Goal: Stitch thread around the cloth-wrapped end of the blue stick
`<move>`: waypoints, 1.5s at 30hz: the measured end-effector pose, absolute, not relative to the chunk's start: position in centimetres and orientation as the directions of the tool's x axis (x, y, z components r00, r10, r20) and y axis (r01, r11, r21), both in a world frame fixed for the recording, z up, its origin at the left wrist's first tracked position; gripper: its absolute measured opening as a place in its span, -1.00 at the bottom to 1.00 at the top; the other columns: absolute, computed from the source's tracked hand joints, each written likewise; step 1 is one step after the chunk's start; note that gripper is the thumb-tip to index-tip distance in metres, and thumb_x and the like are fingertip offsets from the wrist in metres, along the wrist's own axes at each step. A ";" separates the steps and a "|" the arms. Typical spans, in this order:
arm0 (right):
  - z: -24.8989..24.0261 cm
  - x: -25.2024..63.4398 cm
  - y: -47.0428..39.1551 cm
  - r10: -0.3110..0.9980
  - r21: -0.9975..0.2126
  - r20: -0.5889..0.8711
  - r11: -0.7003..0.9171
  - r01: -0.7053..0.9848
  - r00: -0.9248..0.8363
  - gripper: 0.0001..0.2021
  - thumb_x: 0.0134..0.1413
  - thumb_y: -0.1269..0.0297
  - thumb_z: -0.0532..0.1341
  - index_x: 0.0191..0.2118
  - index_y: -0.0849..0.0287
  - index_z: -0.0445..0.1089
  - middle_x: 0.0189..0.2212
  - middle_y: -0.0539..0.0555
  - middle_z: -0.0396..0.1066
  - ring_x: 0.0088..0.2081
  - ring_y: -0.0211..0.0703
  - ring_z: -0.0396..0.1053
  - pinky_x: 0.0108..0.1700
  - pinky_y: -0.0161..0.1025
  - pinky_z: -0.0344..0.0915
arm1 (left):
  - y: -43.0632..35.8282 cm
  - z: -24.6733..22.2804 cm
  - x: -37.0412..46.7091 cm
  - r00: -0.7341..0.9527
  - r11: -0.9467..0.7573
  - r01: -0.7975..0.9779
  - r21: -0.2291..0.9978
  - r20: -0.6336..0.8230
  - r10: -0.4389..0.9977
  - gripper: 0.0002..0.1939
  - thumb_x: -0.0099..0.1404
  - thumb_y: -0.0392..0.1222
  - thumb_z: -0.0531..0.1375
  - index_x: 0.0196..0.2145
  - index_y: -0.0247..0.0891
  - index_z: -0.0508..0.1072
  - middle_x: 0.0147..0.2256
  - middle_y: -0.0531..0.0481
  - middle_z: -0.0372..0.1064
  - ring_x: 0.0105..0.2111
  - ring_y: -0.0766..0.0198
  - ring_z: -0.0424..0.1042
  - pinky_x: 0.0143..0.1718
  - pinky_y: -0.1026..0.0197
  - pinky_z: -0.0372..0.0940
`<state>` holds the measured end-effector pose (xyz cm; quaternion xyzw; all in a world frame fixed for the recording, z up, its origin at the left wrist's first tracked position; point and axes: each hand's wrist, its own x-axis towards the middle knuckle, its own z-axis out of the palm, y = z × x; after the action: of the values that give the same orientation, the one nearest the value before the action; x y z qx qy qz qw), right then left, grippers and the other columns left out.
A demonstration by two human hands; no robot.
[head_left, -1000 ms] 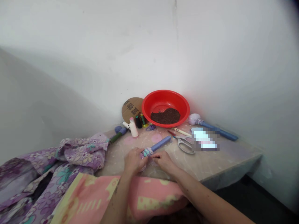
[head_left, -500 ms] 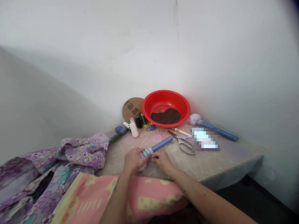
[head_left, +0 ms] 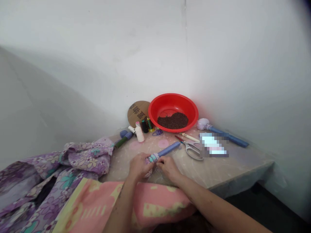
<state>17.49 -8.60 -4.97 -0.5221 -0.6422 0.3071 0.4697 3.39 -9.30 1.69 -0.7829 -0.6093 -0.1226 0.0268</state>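
Note:
On the table in front of me lies a blue stick with a floral cloth-wrapped head [head_left: 153,158], its bare blue end pointing to the back right. My left hand [head_left: 139,166] is closed around the cloth head and covers much of it. Against the near side of the cloth neck, my right hand [head_left: 167,166] is closed in a pinch; what its fingers grip is too small to make out. A similar blue stick with a pale round cloth head [head_left: 203,124] rests at the back right. Scissors [head_left: 193,152] lie beyond my right hand.
A red basin [head_left: 194,120] holding dark brown grains stands at the back, beside round cardboard [head_left: 135,113]. Left of it are thread spools [head_left: 139,134] and dark yarn [head_left: 123,141]. Purple floral cloth [head_left: 89,157] covers the left side; pink-yellow cloth [head_left: 160,200] hangs at the front edge.
My right hand's fingers have shifted slightly to the left, closer against the cloth neck. The left hand and the blue stick stay almost where they were.

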 end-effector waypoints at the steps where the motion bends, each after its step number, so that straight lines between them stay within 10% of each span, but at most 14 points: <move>1: -5.1 17.5 -8.5 0.958 -0.894 0.286 0.266 0.360 0.001 -0.92 -0.22 0.42 0.12 -0.51 0.23 0.34 -0.60 -0.02 0.33 -0.51 -0.27 0.24 -0.44 -0.37 0.12 | -9.3 1.7 3.4 0.232 -0.261 0.959 0.106 0.231 0.945 -0.60 0.03 0.05 0.04 -0.16 -0.05 0.36 -0.19 0.06 0.36 -0.19 0.24 0.29 -0.27 0.31 0.10; 19: -5.7 17.7 -7.7 0.967 -0.960 0.255 0.253 0.122 -0.001 -0.91 -0.30 0.47 0.10 -0.52 0.20 0.24 -0.66 -0.10 0.22 -0.57 -0.32 0.18 -0.51 -0.39 0.11 | -9.5 1.3 3.3 0.176 -0.218 0.967 0.132 0.272 0.946 -0.61 0.01 0.05 0.06 -0.21 -0.13 0.37 -0.22 0.00 0.37 -0.23 0.22 0.32 -0.31 0.30 0.11; 45: -0.9 18.7 -8.4 0.847 -0.532 0.509 0.450 0.717 -0.155 -0.83 -0.06 0.32 0.07 -0.41 0.14 0.41 -0.41 0.05 0.41 -0.36 -0.22 0.29 -0.37 -0.35 0.06 | -10.3 1.8 3.7 0.157 -0.188 0.976 0.106 0.249 0.956 -0.63 0.03 0.07 0.04 -0.23 -0.15 0.34 -0.24 -0.02 0.35 -0.22 0.21 0.30 -0.32 0.29 0.11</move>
<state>18.67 -8.41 -0.88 -0.5178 -0.7553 0.0823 0.3932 3.67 -10.30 1.79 -0.7594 -0.6361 -0.1307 0.0394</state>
